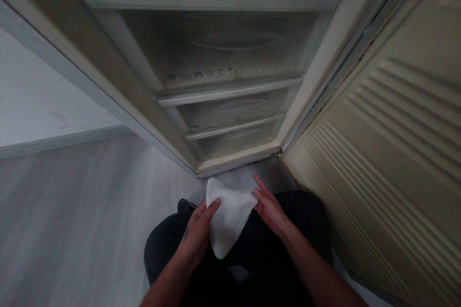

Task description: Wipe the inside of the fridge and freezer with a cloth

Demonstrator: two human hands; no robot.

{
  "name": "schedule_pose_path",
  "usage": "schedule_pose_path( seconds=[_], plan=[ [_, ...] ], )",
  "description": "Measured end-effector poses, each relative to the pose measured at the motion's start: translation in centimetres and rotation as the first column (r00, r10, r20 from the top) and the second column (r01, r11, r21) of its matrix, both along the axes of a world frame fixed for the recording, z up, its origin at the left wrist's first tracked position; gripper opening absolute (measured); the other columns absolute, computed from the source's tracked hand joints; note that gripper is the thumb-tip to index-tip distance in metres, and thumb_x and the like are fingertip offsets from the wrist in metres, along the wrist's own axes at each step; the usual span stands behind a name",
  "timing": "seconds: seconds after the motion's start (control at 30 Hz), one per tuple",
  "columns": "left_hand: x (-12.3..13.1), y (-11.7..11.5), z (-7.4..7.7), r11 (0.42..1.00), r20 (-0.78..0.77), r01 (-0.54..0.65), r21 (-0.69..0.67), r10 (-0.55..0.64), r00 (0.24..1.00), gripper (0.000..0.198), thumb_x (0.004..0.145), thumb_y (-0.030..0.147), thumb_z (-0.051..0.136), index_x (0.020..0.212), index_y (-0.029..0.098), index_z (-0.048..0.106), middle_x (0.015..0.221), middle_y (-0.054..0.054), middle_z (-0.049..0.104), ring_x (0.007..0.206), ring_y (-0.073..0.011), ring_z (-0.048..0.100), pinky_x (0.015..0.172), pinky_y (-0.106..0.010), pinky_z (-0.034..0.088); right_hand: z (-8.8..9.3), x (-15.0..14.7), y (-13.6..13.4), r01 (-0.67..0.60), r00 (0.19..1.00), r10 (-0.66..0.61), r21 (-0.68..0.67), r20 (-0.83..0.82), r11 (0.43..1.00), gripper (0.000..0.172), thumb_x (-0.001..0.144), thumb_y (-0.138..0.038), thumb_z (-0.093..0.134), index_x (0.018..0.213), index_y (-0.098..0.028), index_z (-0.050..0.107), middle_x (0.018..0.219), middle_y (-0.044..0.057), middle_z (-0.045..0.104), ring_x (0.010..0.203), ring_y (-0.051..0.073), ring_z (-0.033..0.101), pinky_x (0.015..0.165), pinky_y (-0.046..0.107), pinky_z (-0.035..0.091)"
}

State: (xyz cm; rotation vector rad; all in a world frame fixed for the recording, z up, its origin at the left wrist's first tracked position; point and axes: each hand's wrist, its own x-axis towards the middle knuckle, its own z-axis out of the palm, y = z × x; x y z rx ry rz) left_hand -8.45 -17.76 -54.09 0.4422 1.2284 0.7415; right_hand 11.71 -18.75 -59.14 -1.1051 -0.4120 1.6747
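A white cloth (230, 218) hangs between my hands, above my lap and in front of an open freezer. My left hand (201, 223) grips its left side, with the thumb lying on top of the fabric. At the cloth's right corner, my right hand (268, 206) pinches the edge while the index finger points outward toward the freezer. The lower part of the cloth droops in a rounded tip. The fingers under the cloth are hidden.
The freezer frame (237, 158) stands ahead with several clear-fronted drawers (230, 48) stacked in it. Its ribbed door (360, 144) is swung open close on my right. Grey wood-look floor (79, 216) extends to the left, up to a white wall (46, 81).
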Motion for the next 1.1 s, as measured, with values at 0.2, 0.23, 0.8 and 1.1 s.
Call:
schedule_pose_path(
  seconds=[0.2,0.23,0.8,1.1],
  plan=[
    [-0.6,0.3,-2.1,0.978,-0.196,0.020,0.206,0.021,0.980,0.082,0.070,0.048,0.084,0.140,0.022,0.051,0.106,-0.007,0.076,0.092,-0.0211,0.072,0.085,-0.032,0.056,1.3,0.4,0.5,0.003,0.912,-0.061,0.143,0.405,0.990,0.044,0.081,-0.039,0.074,0.124,-0.032,0.074,0.100,0.000,0.075,0.097,0.018,0.064,0.097,0.033,0.047],
    [-0.8,0.2,-2.4,0.972,-0.232,0.014,0.237,0.043,0.972,0.090,0.068,0.046,0.085,0.146,0.024,0.045,0.106,-0.006,0.075,0.093,-0.0206,0.071,0.086,-0.032,0.055,1.3,0.5,0.7,0.003,0.900,-0.074,0.164,0.430,0.987,0.035,0.083,-0.039,0.073,0.116,-0.032,0.077,0.111,0.002,0.075,0.108,0.020,0.064,0.104,0.034,0.044],
    [-4.2,0.8,-1.6,0.641,-0.713,0.571,0.513,-0.053,0.699,0.026,0.085,0.049,0.066,0.092,0.025,0.074,0.125,-0.008,0.062,0.120,-0.0258,0.058,0.106,-0.040,0.046,2.3,3.0,1.7,-0.497,0.819,0.324,0.303,0.474,0.813,0.030,0.074,-0.038,0.085,0.095,-0.020,0.074,0.133,0.009,0.064,0.115,0.024,0.061,0.099,0.037,0.044],
    [-5.8,1.2,-1.2,0.607,-0.807,0.663,0.438,-0.060,0.588,0.037,0.089,0.055,0.061,0.112,0.027,0.068,0.108,-0.001,0.074,0.100,-0.0192,0.069,0.089,-0.034,0.058,-0.2,-2.4,-0.2,-0.501,0.866,0.500,-0.041,-0.020,0.865,0.049,0.060,-0.030,0.089,0.104,-0.015,0.077,0.094,0.005,0.075,0.086,0.020,0.068,0.086,0.032,0.050]
  ],
)
